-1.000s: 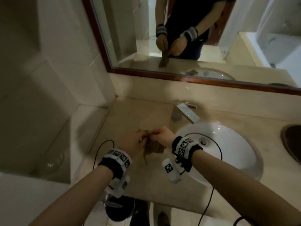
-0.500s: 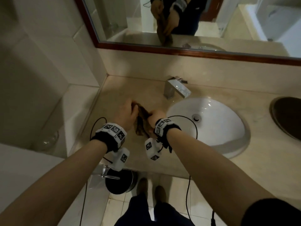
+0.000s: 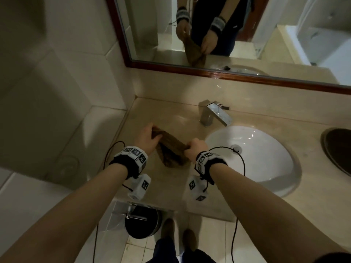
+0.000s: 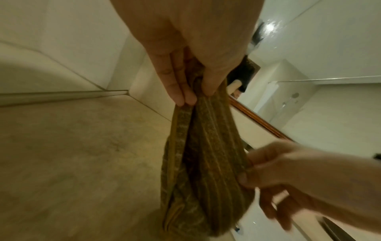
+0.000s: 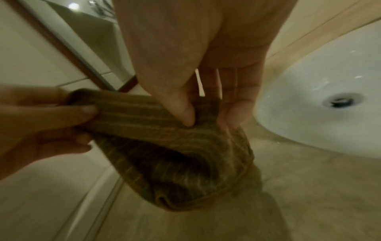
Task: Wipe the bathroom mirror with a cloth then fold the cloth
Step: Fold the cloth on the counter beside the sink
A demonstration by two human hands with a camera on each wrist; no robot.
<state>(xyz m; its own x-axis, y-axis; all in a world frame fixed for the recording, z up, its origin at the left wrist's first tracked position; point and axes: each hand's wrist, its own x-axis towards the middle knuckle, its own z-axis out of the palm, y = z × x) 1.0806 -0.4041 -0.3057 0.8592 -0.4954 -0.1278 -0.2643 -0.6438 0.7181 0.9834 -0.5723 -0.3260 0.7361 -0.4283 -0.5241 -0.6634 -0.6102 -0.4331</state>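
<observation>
A brown ribbed cloth (image 3: 171,149) hangs bunched between both hands above the beige counter (image 3: 171,186), left of the basin. My left hand (image 3: 150,137) pinches its far end; in the left wrist view the left hand (image 4: 191,91) grips the cloth (image 4: 202,163) between thumb and fingers. My right hand (image 3: 193,149) pinches the near end; in the right wrist view the right hand (image 5: 204,114) holds the cloth (image 5: 175,146) by thumb and fingers. The cloth's middle sags in a loop toward the counter. The wood-framed mirror (image 3: 247,35) is on the wall behind and reflects the hands and cloth.
A white oval basin (image 3: 256,154) sits just right of the hands, with a chrome faucet (image 3: 214,114) behind it. A dark round basin edge (image 3: 338,149) is at far right. Tiled wall (image 3: 57,73) closes the left side. A black bin (image 3: 141,223) stands on the floor below the counter.
The hands have drawn apart, stretching the bunched cloth between them: left hand further back and left, right hand nearer. The head view shifted, showing more floor.
</observation>
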